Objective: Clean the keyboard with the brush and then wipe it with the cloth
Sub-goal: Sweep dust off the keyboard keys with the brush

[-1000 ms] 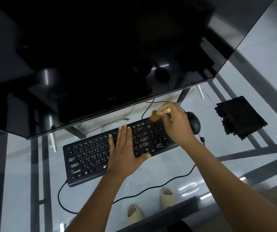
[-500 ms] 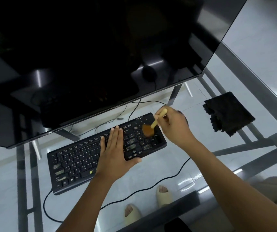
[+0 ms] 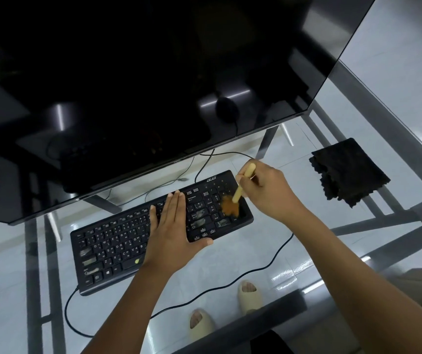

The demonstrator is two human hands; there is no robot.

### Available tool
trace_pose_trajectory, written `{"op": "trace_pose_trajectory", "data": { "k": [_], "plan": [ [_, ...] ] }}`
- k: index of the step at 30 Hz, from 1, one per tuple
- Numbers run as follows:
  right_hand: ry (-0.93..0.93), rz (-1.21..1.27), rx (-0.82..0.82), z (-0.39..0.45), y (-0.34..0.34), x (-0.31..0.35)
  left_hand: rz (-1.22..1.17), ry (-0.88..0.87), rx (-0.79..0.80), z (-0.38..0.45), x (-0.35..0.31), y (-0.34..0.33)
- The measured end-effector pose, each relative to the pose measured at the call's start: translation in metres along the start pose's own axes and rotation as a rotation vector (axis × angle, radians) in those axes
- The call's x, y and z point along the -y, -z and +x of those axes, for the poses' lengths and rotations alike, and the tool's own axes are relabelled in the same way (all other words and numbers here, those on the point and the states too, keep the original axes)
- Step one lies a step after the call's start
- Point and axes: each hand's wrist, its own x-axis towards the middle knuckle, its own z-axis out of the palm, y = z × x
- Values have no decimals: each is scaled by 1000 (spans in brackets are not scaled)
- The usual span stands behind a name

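Your left hand lies flat, fingers straight, pressing the keyboard mid-desk; your right hand pinches the brush, bristles on the keys at the keyboard's right end; you seem mid-brushing; the cloth sits folded near the desk's right edge, so wiping remains.

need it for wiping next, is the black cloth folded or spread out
Folded. The black cloth lies untouched on the glass desk, with stacked scalloped edges showing along its left side.
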Motion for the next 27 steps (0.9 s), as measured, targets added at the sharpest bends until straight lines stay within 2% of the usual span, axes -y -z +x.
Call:
{"op": "trace_pose_trajectory", "data": {
  "k": [2,4,6,8,10,12,14,16,17,19,21,23,25,27],
  "plan": [
    [80,-62,-118,-2,1,-2,-7,2,1,0,-1,0],
    [53,14,-161,-3,7,-4,-7,1,-3,0,-2,0],
    [-56,103,-36,-3,9,-6,-15,0,-3,0,-2,0],
    [-9,-23,44,-7,8,-6,-17,3,-3,0,0,-1],
    [83,-85,-76,-9,7,-7,-15,5,1,0,-1,-1],
    [86,3,-152,-10,12,-5,-17,5,-1,0,-2,-1],
    [11,75,-68,-9,13,-4,-21,4,-1,0,-2,0],
    [7,9,35,-11,9,-6,-23,8,-3,-1,-3,0],
    [43,-42,20,-11,6,-8,-27,11,-1,-1,-3,0],
    [138,-80,-129,-10,4,-9,-36,14,-2,-2,-4,1],
    [148,4,-240,-9,9,-5,-43,14,-8,-3,-5,2],
    [32,177,-187,-9,12,3,-44,12,-14,-3,-6,3],
    [-102,305,-22,-9,8,8,-37,14,-13,-3,-5,2],
    [-156,283,89,-10,2,7,-34,12,-11,-2,-5,2]
  ]
}}
